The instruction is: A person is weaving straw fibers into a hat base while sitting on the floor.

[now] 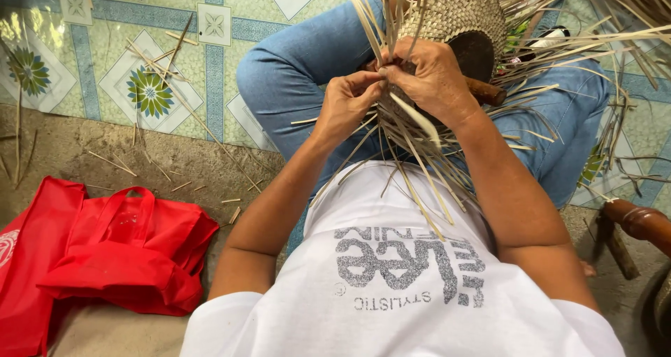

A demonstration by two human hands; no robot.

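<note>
the half-woven basket [458,15] of pale flat strips rests on the person's lap at about 1 o'clock in the head view, its finished woven part rounded over a dark form, its loose strips [419,182] fanning out in all directions, many of them hanging down toward 6 o'clock over the white t-shirt [391,287]. the left hand [347,105] sits just left of centre, its fingers [367,83] pinched together on the strips at the basket's lower edge. the right hand [433,77] is touching it on the 3 o'clock side, fingers clenched around a bundle of the same strips, with one broad pale strip [417,118] running out from under the palm toward 5 o'clock. both hands meet at the rim of the weave, knuckle to knuckle. the person's legs in blue jeans [293,77] are bent beneath the basket, one knee at 11 o'clock, the other at 3 o'clock. a brown wooden handle [486,91] pokes out just beside the right wrist. on the patterned tile floor [105,63] at 10 o'clock lie scattered strip offcuts [164,56], and nearer, on a dull mat [175,161], more short scraps. a red cloth bag [129,256] with loop handles lies at 8 o'clock, well apart from the hands. at 4 o'clock, by the frame edge, a turned wooden furniture leg [639,221] shows.
</note>
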